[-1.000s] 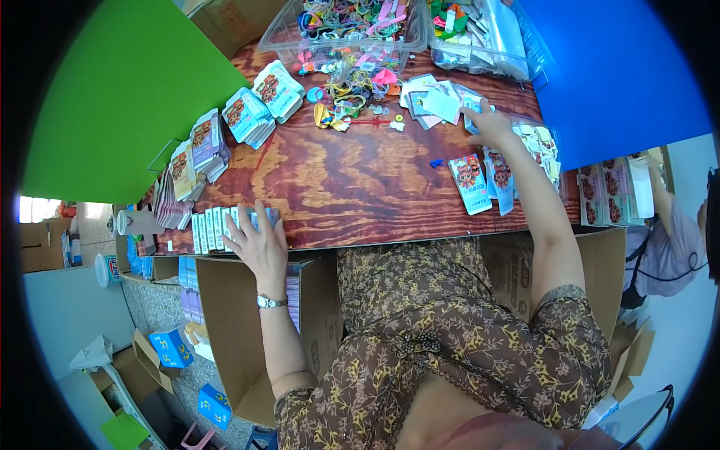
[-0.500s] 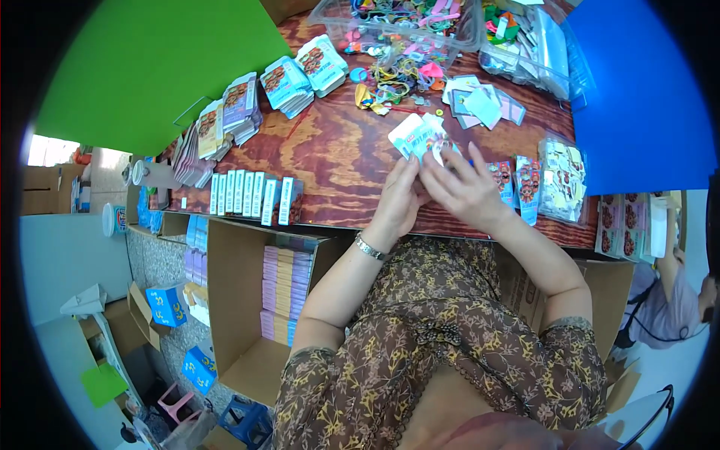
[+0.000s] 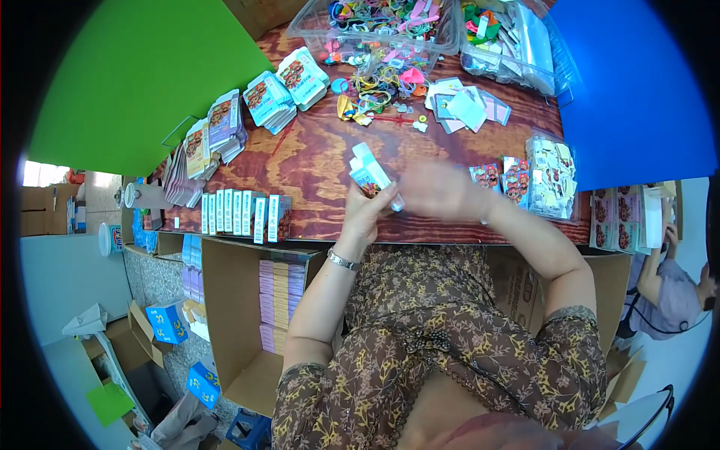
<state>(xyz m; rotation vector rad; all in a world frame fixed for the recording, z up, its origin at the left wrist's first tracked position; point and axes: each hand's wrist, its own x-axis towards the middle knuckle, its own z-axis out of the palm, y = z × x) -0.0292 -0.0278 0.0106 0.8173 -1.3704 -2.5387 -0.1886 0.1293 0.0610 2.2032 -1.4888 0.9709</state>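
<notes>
My left hand (image 3: 365,210) holds a small light-blue and white carton (image 3: 371,172) in front of me, over the near part of the table. The carton stands tilted, with a flap sticking up at its top and a coloured picture on its side. My right hand (image 3: 444,191) is just right of the carton, smeared by motion, so its fingers cannot be made out. Right of that hand lie printed sachets (image 3: 516,181) with pictures. A clear tray of small white packets (image 3: 553,169) sits beside them.
Upright filled cartons (image 3: 247,214) line the table's near left edge. Stacks of flat cartons (image 3: 270,101) curve behind them. Clear bins (image 3: 375,43) of hair ties, loose trinkets (image 3: 379,90) and cards (image 3: 465,109) lie at the back. Green (image 3: 142,82) and blue panels (image 3: 637,97) flank the table.
The flat-looking carton both hands held is now opened out and in my left hand alone, lower and to the left. My right hand has come away from it. A person's legs appear at lower left.
</notes>
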